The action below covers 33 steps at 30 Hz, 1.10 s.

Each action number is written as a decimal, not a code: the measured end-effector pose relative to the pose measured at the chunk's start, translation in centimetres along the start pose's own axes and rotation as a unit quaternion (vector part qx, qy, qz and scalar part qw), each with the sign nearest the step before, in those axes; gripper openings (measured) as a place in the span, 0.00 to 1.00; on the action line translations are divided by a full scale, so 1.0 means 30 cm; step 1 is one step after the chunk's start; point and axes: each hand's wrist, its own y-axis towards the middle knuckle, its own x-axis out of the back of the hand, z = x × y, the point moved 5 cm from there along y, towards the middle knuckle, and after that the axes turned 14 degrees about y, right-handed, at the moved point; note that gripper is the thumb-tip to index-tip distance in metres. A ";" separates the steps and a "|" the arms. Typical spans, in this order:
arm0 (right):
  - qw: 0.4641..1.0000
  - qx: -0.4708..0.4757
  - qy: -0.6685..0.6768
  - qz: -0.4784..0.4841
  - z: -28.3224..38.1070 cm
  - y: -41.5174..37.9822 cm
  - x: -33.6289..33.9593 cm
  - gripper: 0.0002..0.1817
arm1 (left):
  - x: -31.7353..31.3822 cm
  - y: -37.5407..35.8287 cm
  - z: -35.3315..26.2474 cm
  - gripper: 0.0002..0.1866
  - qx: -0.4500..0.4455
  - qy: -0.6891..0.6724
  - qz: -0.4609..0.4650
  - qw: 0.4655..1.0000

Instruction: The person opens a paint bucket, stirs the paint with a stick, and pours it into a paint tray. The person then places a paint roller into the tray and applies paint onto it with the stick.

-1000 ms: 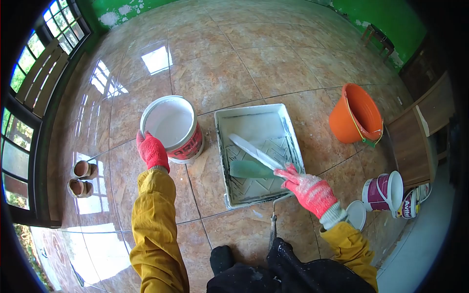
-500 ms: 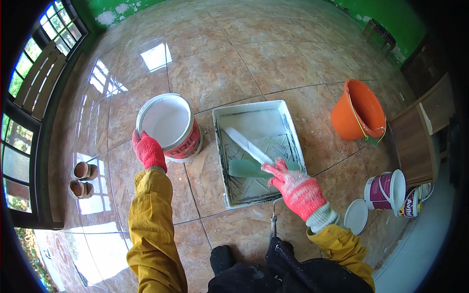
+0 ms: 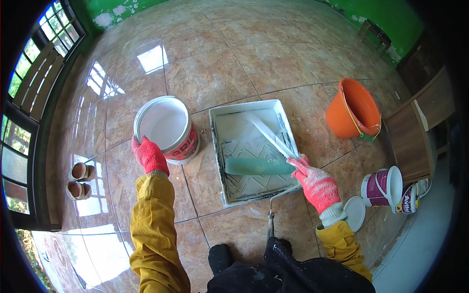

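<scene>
My left hand [image 3: 150,156], in a red knit glove, is closed on the near left rim of a white paint bucket [image 3: 187,145] with red lettering. White paint coats the bucket's inside. In my right glove, my right hand [image 3: 320,186] grips a flat, paint-covered stirring stick [image 3: 272,137], whose far end points into the paint tray [image 3: 218,188]. White paint lies in the tray's upper part, over a ridged zigzag bottom. Across the lower part rests a pale green paint roller [image 3: 256,166]; its wire and handle [image 3: 270,224] extend toward my feet.
An orange bucket [image 3: 339,110] stands right of the tray. Farther right are a purple-and-white tub [image 3: 375,189], a round white lid [image 3: 354,213] and wooden furniture [image 3: 409,139]. Two small brown pots [image 3: 79,190] sit at left near the windows. A stool [image 3: 376,34] stands by the green wall.
My right hand has moved right, carrying the stick across the tray toward its right side. My left hand keeps hold of the bucket rim. The view has shifted slightly.
</scene>
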 end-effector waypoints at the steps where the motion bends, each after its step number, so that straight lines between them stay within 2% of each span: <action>1: 1.000 0.001 0.000 0.000 0.006 0.003 0.000 0.19 | 0.007 -0.014 -0.007 0.20 0.000 0.000 0.000 1.000; 4: 0.998 -0.034 -0.010 0.045 0.015 0.004 -0.014 0.20 | 0.018 -0.049 -0.020 0.22 0.006 -0.015 0.002 1.000; 7: 0.998 0.013 -0.041 0.039 0.002 -0.031 -0.002 0.19 | 0.024 -0.076 -0.044 0.22 0.001 -0.005 -0.024 1.000; 9: 0.998 -0.048 0.011 0.041 -0.014 -0.048 0.031 0.19 | 0.029 -0.091 -0.056 0.24 0.014 0.002 -0.048 0.999; 11: 0.997 -0.046 0.054 0.038 -0.029 -0.037 0.035 0.19 | 0.029 -0.087 -0.052 0.24 0.012 0.018 -0.048 0.999; 13: 0.999 -0.032 -0.008 0.021 -0.046 -0.021 0.017 0.20 | 0.025 -0.091 -0.054 0.25 0.007 0.032 -0.048 0.998; 15: 1.000 -0.009 -0.010 0.020 -0.021 -0.029 0.013 0.20 | 0.027 -0.091 -0.053 0.25 0.001 0.012 -0.045 0.999; 17: 0.998 -0.032 -0.030 0.055 0.005 -0.051 0.024 0.20 | 0.025 -0.087 -0.044 0.26 0.003 -0.008 -0.044 0.999; 19: 1.000 0.000 -0.007 0.019 -0.036 -0.069 0.030 0.19 | 0.028 -0.096 -0.052 0.26 0.007 -0.028 -0.044 0.999; 21: 0.998 -0.062 0.032 -0.003 -0.080 -0.073 0.037 0.18 | 0.033 -0.119 -0.047 0.27 0.023 -0.047 -0.041 0.998; 23: 0.998 -0.069 0.002 0.002 -0.080 -0.053 0.043 0.18 | 0.036 -0.140 -0.039 0.27 0.016 -0.054 -0.048 0.997; 25: 0.998 0.042 -0.023 -0.031 -0.065 -0.032 0.022 0.18 | 0.058 -0.180 -0.065 0.28 0.009 -0.060 -0.056 0.997; 27: 0.999 0.015 0.015 -0.036 -0.033 -0.038 0.015 0.18 | 0.074 -0.235 -0.093 0.30 0.044 -0.094 -0.022 0.994; 29: 0.998 -0.051 -0.008 0.036 0.001 -0.064 0.023 0.18 | 0.093 -0.279 -0.126 0.32 0.052 -0.125 -0.009 0.991; 30: 0.999 -0.009 -0.022 0.029 -0.004 -0.083 0.028 0.18 | 0.093 -0.289 -0.128 0.34 0.061 -0.155 0.007 0.986; 31: 0.999 -0.008 -0.022 0.029 -0.013 -0.090 0.036 0.18 | 0.090 -0.284 -0.103 0.34 0.062 -0.156 0.005 0.986; 33: 0.998 -0.051 0.019 0.020 -0.023 -0.103 0.062 0.18 | 0.090 -0.273 -0.081 0.33 0.004 -0.140 -0.015 0.990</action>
